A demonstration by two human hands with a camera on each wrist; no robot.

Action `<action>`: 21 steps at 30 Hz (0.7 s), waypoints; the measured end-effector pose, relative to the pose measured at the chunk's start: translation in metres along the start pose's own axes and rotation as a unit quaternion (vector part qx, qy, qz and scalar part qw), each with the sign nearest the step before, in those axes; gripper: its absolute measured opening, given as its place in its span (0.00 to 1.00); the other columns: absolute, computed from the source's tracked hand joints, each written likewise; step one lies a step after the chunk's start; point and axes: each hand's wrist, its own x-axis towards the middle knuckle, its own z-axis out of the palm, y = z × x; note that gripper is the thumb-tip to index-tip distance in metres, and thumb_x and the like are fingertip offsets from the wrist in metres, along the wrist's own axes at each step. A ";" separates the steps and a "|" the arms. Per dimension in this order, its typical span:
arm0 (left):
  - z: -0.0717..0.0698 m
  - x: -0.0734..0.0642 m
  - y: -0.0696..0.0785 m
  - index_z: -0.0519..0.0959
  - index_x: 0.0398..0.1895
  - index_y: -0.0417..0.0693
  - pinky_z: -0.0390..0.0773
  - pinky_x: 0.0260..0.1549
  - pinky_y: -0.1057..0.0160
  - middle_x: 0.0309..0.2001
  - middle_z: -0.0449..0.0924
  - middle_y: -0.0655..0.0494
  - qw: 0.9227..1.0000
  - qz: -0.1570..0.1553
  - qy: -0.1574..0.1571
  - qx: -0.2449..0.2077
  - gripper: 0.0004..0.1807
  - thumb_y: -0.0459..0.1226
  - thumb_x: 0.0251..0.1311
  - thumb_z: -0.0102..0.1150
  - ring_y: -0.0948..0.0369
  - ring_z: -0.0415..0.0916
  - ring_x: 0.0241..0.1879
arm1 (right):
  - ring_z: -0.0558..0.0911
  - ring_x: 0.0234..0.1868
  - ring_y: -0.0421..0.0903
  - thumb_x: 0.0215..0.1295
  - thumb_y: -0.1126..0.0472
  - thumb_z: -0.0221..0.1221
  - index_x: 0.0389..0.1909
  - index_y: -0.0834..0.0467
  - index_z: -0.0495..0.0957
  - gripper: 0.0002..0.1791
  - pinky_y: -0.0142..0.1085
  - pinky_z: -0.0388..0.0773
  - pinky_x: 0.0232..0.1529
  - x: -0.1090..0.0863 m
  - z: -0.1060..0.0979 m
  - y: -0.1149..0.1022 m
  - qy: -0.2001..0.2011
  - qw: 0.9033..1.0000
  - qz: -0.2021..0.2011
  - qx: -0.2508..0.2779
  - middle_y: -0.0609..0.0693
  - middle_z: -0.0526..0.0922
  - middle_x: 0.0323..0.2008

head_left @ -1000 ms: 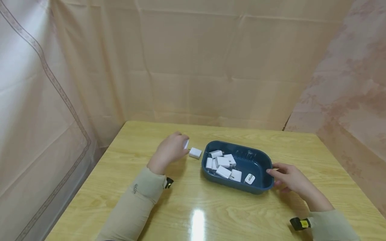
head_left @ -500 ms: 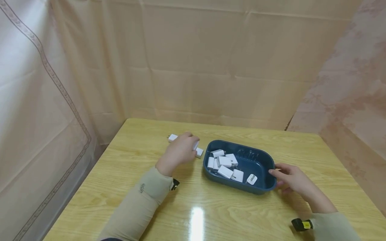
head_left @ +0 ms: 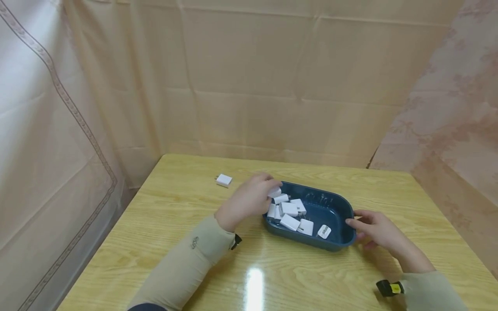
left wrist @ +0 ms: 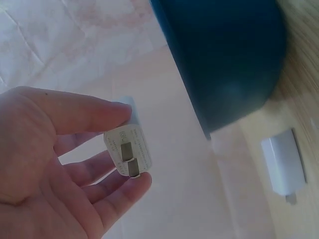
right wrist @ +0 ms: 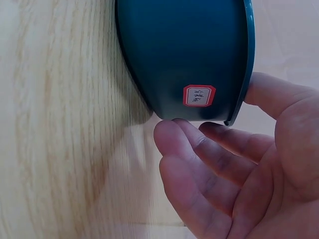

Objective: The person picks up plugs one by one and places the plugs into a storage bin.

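Note:
My left hand (head_left: 249,201) pinches a white plug charger (left wrist: 129,149) between thumb and fingers, its two flat prongs facing the wrist camera. In the head view this hand is over the left end of a dark blue plastic bin (head_left: 303,242). Several white chargers (head_left: 288,209) lie loosely in the bin, mostly towards its left side. At the bin's right end, my right hand (head_left: 375,226) grips the wall, thumb at the rim and fingers against the outside. A red-bordered label (right wrist: 199,95) is stuck there.
One white charger (head_left: 223,180) lies on the wooden table (head_left: 186,194), behind and left of the left hand. The left wrist view shows a charger (left wrist: 284,164) on the table near the bin. Beige cloth (head_left: 249,86) hangs behind the table.
My left hand has moved right with the charger, from the table beside the bin to over its left end. The charger behind it has come into view. The right hand stays at the bin.

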 end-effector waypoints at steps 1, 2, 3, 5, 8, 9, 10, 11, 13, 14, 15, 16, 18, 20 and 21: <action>0.000 0.001 0.003 0.79 0.65 0.52 0.78 0.56 0.58 0.59 0.76 0.53 1.000 -0.001 -0.006 -0.002 0.26 0.30 0.62 0.64 0.58 0.74 0.54 | 0.85 0.36 0.53 0.73 0.48 0.60 0.70 0.74 0.61 0.40 0.48 0.86 0.30 0.000 0.000 0.000 0.001 1.000 -0.001 0.001 0.66 0.82 0.51; 0.000 0.001 0.005 0.79 0.65 0.52 0.78 0.55 0.58 0.59 0.76 0.53 1.000 0.000 -0.011 -0.004 0.27 0.30 0.62 0.65 0.58 0.74 0.54 | 0.85 0.36 0.53 0.73 0.49 0.60 0.70 0.75 0.61 0.39 0.48 0.86 0.30 0.000 0.000 0.000 0.002 1.000 -0.003 0.000 0.66 0.83 0.50; 0.001 0.002 0.008 0.79 0.65 0.52 0.79 0.54 0.59 0.59 0.76 0.54 1.000 0.001 -0.015 -0.006 0.27 0.30 0.62 0.66 0.59 0.74 0.53 | 0.85 0.36 0.53 0.74 0.49 0.60 0.70 0.75 0.61 0.39 0.48 0.86 0.29 0.000 0.000 0.000 0.002 1.000 -0.006 -0.001 0.66 0.83 0.49; 0.002 0.002 0.013 0.79 0.64 0.53 0.79 0.52 0.60 0.58 0.75 0.54 1.000 0.005 -0.021 -0.011 0.27 0.31 0.61 0.68 0.59 0.74 0.51 | 0.85 0.35 0.53 0.73 0.50 0.61 0.70 0.75 0.62 0.39 0.48 0.86 0.29 0.000 0.000 0.000 0.002 1.000 -0.007 -0.002 0.65 0.83 0.49; 0.004 0.003 0.020 0.80 0.64 0.54 0.80 0.51 0.60 0.58 0.75 0.54 0.999 0.011 -0.029 -0.008 0.27 0.32 0.60 0.70 0.59 0.74 0.51 | 0.85 0.35 0.53 0.73 0.50 0.61 0.70 0.75 0.62 0.39 0.48 0.86 0.29 0.000 0.000 -0.001 0.003 1.000 -0.008 -0.003 0.65 0.83 0.48; 0.005 0.004 0.022 0.79 0.64 0.54 0.79 0.51 0.60 0.58 0.76 0.54 0.999 0.013 -0.030 -0.004 0.27 0.33 0.61 0.70 0.59 0.74 0.52 | 0.85 0.35 0.53 0.73 0.50 0.61 0.70 0.75 0.62 0.39 0.48 0.86 0.29 0.000 0.000 -0.001 0.003 1.000 -0.009 -0.003 0.65 0.83 0.48; 0.006 0.005 0.025 0.79 0.65 0.55 0.79 0.52 0.60 0.58 0.76 0.54 0.999 0.016 -0.033 0.001 0.26 0.34 0.62 0.69 0.59 0.74 0.53 | 0.85 0.35 0.53 0.73 0.50 0.61 0.69 0.75 0.62 0.39 0.48 0.86 0.29 0.000 0.000 -0.001 0.003 1.000 -0.009 -0.004 0.65 0.83 0.48; 0.008 0.006 0.027 0.79 0.65 0.55 0.79 0.53 0.60 0.59 0.76 0.55 0.999 0.020 -0.036 0.008 0.26 0.35 0.63 0.68 0.59 0.73 0.53 | 0.85 0.35 0.53 0.73 0.50 0.61 0.69 0.75 0.62 0.39 0.48 0.86 0.29 0.000 0.000 -0.001 0.004 1.000 -0.008 -0.005 0.64 0.83 0.48; 0.010 0.008 0.031 0.79 0.65 0.56 0.77 0.56 0.59 0.59 0.76 0.55 0.998 0.030 -0.044 0.024 0.24 0.36 0.65 0.66 0.59 0.73 0.55 | 0.85 0.35 0.53 0.73 0.50 0.61 0.69 0.75 0.62 0.39 0.47 0.86 0.29 0.000 0.001 -0.002 0.004 1.000 -0.009 -0.005 0.64 0.84 0.48; 0.011 0.009 0.033 0.79 0.66 0.56 0.77 0.57 0.59 0.59 0.76 0.55 0.998 0.037 -0.048 0.032 0.24 0.36 0.66 0.65 0.59 0.73 0.56 | 0.85 0.35 0.53 0.73 0.50 0.61 0.69 0.75 0.62 0.38 0.47 0.85 0.29 0.000 0.001 -0.002 0.004 1.000 -0.009 -0.004 0.64 0.84 0.48; 0.013 0.010 0.035 0.78 0.66 0.56 0.76 0.57 0.60 0.60 0.76 0.55 0.997 0.045 -0.051 0.039 0.24 0.36 0.67 0.65 0.59 0.74 0.56 | 0.85 0.35 0.53 0.73 0.50 0.61 0.69 0.75 0.62 0.38 0.47 0.85 0.29 0.000 0.002 -0.002 0.005 1.000 -0.009 -0.004 0.64 0.84 0.47; 0.015 0.010 0.036 0.78 0.66 0.56 0.76 0.57 0.60 0.59 0.77 0.56 0.996 0.053 -0.056 0.044 0.24 0.37 0.67 0.64 0.59 0.74 0.56 | 0.85 0.35 0.53 0.73 0.50 0.61 0.69 0.75 0.63 0.38 0.47 0.85 0.29 0.000 0.002 -0.003 0.005 1.000 -0.010 -0.003 0.64 0.84 0.47; 0.019 0.011 0.038 0.78 0.66 0.55 0.76 0.57 0.61 0.59 0.77 0.56 0.995 0.065 -0.061 0.051 0.24 0.37 0.67 0.64 0.60 0.74 0.56 | 0.85 0.35 0.53 0.73 0.50 0.61 0.69 0.75 0.63 0.38 0.47 0.85 0.29 0.000 0.003 -0.003 0.005 1.000 -0.010 -0.003 0.63 0.84 0.47; 0.023 0.012 0.040 0.79 0.65 0.55 0.76 0.57 0.61 0.58 0.78 0.56 0.994 0.071 -0.064 0.052 0.24 0.37 0.66 0.65 0.60 0.74 0.55 | 0.85 0.35 0.53 0.73 0.49 0.61 0.69 0.74 0.63 0.38 0.47 0.85 0.29 0.001 0.004 -0.003 0.004 1.000 -0.010 -0.004 0.63 0.84 0.47; 0.024 0.012 0.041 0.79 0.65 0.55 0.77 0.55 0.62 0.57 0.78 0.57 0.994 0.075 -0.065 0.053 0.24 0.38 0.66 0.66 0.61 0.74 0.55 | 0.85 0.35 0.53 0.73 0.49 0.61 0.69 0.74 0.63 0.38 0.47 0.85 0.29 0.001 0.004 -0.003 0.005 1.000 -0.010 -0.005 0.63 0.84 0.47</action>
